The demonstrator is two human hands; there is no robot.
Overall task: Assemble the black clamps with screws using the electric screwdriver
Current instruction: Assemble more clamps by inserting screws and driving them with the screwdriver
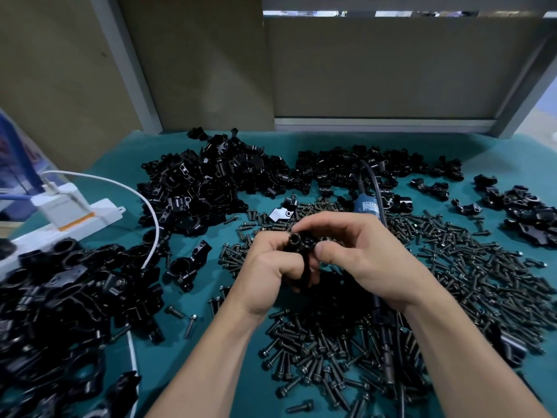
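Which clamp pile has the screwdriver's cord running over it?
The back-centre pile: the dark cord from the blue electric screwdriver crosses its top. That cord touches no other pile.

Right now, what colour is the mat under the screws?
Teal. The flat teal table mat shows best in the head view.

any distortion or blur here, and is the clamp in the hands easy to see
Head view: wide-angle bowing bends the grey frame posts near the edges; the black clamp gripped by the left hand and right hand reads dark, with little detail; the clamp pile at lower left is soft; light is dim and bluish.
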